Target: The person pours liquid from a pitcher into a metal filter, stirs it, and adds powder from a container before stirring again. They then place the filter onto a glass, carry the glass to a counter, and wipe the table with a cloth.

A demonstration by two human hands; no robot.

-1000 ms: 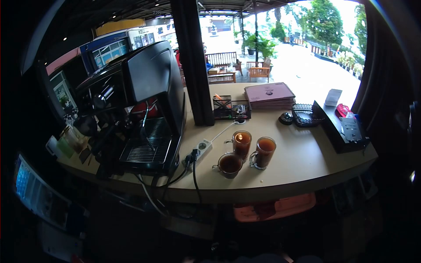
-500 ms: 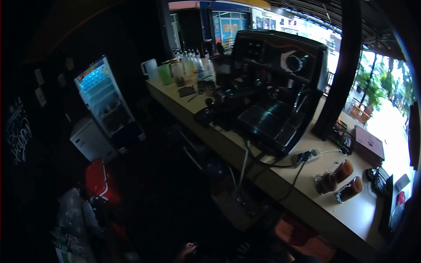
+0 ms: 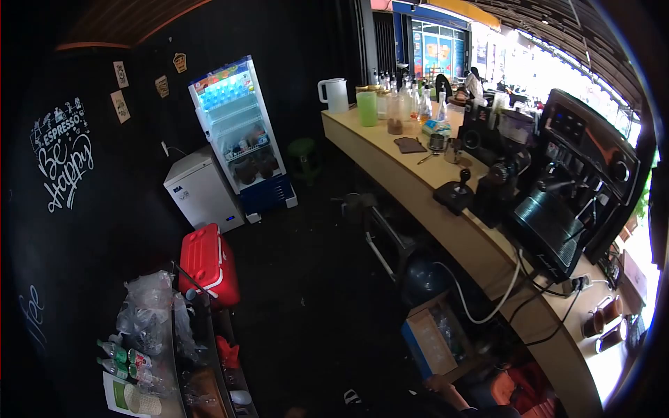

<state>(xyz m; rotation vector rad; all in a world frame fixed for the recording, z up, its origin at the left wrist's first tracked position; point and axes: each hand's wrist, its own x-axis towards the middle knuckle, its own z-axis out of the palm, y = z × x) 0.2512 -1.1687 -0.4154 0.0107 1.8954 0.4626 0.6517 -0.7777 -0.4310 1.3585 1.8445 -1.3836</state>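
At the bottom edge, my right hand (image 3: 444, 390) hangs low beside the counter, nearest to an open cardboard box (image 3: 431, 340) on the floor. Its fingers are too dark and small to make out, and no held thing shows. Only a dim sliver of my left hand (image 3: 296, 412) seems to show at the lower border; its fingers are hidden. To the right stands the wooden counter (image 3: 481, 268) with a black espresso machine (image 3: 550, 216), a coffee grinder (image 3: 516, 132) and a tamper (image 3: 463, 182). Glass mugs of brown drink (image 3: 612, 336) sit at its near end.
A drinks fridge (image 3: 240, 132), a white chest freezer (image 3: 202, 191) and a red cooler box (image 3: 208, 263) line the left side. Bottles and bags fill a shelf (image 3: 174, 348) at lower left. Cables (image 3: 481, 320) hang off the counter. A green stool (image 3: 304, 157) stands behind.
My view has swung left, so the espresso machine and mugs now sit farther right and more of the left wall shows. My left hand has dropped almost out of view.
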